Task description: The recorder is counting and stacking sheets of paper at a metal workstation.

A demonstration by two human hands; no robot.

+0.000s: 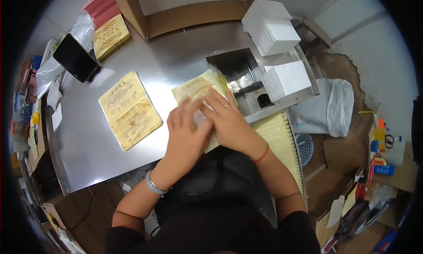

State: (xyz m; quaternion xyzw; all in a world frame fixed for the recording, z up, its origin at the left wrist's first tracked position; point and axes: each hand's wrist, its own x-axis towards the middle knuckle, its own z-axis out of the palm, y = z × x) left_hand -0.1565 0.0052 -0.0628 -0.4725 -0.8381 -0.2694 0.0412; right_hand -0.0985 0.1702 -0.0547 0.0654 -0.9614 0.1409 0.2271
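Note:
My left hand (187, 128) and my right hand (227, 122) meet over a yellow printed paper wrapper (187, 89) near the front edge of the metal table. The right hand's bent fingers press on the wrapper, which is partly folded up beneath them. Motion smears the left fingers, which reach over its lower left side. Something pale shows between the hands, largely covered by them. To the left lies a flat stack of yellow printed papers (131, 113), apart from both hands.
A dark recessed tray (235, 69) adjoins two white paper stacks (288, 80) (271, 29). A phone (76, 57) leans at the left, near a yellow bundle (110, 36) and pink stacks (101, 7). A cardboard box (194, 23) stands behind; yellow sheets (280, 144) lie by my right forearm.

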